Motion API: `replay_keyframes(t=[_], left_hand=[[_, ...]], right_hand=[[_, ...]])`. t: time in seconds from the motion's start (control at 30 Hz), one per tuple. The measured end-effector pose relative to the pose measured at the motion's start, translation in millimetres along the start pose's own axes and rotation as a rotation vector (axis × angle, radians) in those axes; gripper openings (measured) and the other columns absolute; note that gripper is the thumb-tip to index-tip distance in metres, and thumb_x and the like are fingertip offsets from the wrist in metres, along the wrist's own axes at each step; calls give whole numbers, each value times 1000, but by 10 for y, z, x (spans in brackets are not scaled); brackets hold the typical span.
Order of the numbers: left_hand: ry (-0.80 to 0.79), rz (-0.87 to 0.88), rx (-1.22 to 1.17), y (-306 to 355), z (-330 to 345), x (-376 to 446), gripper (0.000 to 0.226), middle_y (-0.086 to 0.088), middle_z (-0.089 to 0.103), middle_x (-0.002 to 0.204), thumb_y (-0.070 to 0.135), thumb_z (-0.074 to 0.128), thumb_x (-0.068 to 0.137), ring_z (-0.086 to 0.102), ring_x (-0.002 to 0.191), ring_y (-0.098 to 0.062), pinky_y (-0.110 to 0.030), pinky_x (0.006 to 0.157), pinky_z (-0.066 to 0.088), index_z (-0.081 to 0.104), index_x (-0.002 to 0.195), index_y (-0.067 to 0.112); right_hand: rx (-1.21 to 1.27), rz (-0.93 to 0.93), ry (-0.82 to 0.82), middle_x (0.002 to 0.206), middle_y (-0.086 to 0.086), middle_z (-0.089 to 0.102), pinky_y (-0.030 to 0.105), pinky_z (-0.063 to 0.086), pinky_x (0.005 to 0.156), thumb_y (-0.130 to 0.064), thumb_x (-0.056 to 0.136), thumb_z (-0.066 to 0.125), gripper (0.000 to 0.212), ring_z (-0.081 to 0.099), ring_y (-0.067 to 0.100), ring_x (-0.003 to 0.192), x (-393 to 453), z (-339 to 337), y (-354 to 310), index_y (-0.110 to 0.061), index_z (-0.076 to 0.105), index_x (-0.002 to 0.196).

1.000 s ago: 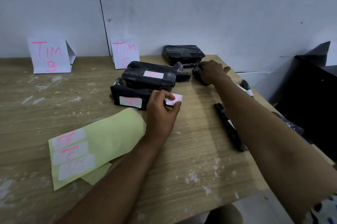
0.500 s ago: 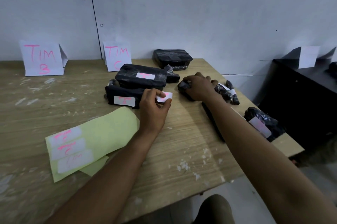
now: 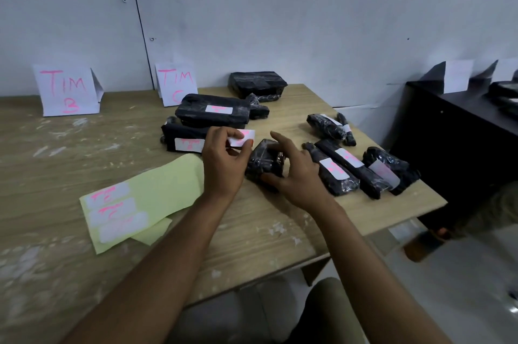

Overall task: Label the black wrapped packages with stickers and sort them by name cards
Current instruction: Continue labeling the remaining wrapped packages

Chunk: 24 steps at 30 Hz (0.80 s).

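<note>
My left hand (image 3: 222, 164) pinches a white sticker (image 3: 243, 137) with pink writing between thumb and fingers. Just right of it, my right hand (image 3: 294, 172) curls around a small black wrapped package (image 3: 263, 161) lying on the wooden table (image 3: 252, 231). Two labelled black packages (image 3: 213, 114) are stacked in front of the "TIM C" card (image 3: 176, 86). The "TIM B" card (image 3: 66, 90) stands at the far left against the wall. A yellow sticker sheet (image 3: 140, 200) with three stickers lies near my left forearm.
Several labelled black packages (image 3: 353, 167) lie by the table's right edge. An unlabelled black package (image 3: 256, 83) sits at the back by the wall. A dark cabinet (image 3: 459, 153) with white cards and a package stands to the right.
My right hand has dragged the small black package from the back of the table toward me, beside the sticker. The left hand kept its pinch on the sticker. The view shifted right.
</note>
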<state>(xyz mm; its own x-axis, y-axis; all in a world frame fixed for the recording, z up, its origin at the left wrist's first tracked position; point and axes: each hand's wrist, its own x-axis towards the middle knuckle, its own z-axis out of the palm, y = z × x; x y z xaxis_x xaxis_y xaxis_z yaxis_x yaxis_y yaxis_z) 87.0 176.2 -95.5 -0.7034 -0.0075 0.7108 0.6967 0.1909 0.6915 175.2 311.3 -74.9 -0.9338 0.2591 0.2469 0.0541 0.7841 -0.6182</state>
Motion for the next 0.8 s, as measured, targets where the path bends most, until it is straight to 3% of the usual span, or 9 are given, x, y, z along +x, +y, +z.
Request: replay_keyframes(t=[0.13,0.23,0.3,0.4,0.53,0.63,0.7,0.77,0.8], left_hand=[[-3,-34,-20,107,-101,-28,16,-4,59,89,7,74,81,56,77,-11,-11,65,42,60,85,15],[-89,-71,-46,119,-176,-55,15,-5,61,88,6,72,83,58,77,-14,-14,67,44,62,84,16],[-159,-83,-62,110,-228,-82,14,-4,63,89,6,71,84,60,80,-14,-22,70,49,63,86,17],[-191,-123,-111,107,-273,-98,12,-4,66,91,6,70,86,64,80,-18,-35,72,55,64,89,16],[-224,-179,-200,167,-293,-103,12,-5,69,89,11,69,89,69,78,-17,-33,67,57,62,97,17],[-225,-207,-266,232,-296,-102,16,-5,70,87,9,67,90,70,78,-14,-30,67,58,60,102,15],[-202,-213,-256,240,-293,-92,19,-4,69,91,8,67,90,68,74,-14,-27,67,57,59,107,12],[-176,-228,-255,231,-293,-74,23,-5,69,96,7,66,90,67,74,-12,-22,67,54,59,111,12],[-169,-241,-258,218,-299,-65,23,-5,70,97,7,66,90,67,77,-11,-21,69,53,60,112,12]], right_hand=[[169,-64,52,120,-31,57,53,35,103,-43,68,76,84,50,15,115,-198,143,-60,-55,32,138],[348,-83,84,119,-32,59,54,36,105,-48,66,78,78,54,6,117,-272,216,-71,-61,37,131],[512,-44,170,119,-24,61,53,41,103,-48,69,77,65,57,6,114,-288,245,-59,-52,50,128],[592,-20,317,101,-9,69,45,49,95,-50,73,71,39,62,8,100,-233,230,-109,-29,69,106],[599,6,307,84,-6,71,39,53,84,-58,70,73,40,65,10,83,-115,216,-207,-25,71,93],[624,-8,270,80,1,71,44,54,77,-48,74,77,33,65,17,76,-39,247,-217,-20,71,89],[673,-20,259,78,10,72,46,54,73,-29,82,76,19,66,28,74,14,278,-203,-11,72,88],[689,-14,294,79,13,72,43,55,72,-16,87,72,9,67,34,76,54,292,-175,-7,73,90],[690,-6,316,80,10,73,39,55,73,-13,88,71,8,67,28,76,68,297,-165,-7,74,91]])
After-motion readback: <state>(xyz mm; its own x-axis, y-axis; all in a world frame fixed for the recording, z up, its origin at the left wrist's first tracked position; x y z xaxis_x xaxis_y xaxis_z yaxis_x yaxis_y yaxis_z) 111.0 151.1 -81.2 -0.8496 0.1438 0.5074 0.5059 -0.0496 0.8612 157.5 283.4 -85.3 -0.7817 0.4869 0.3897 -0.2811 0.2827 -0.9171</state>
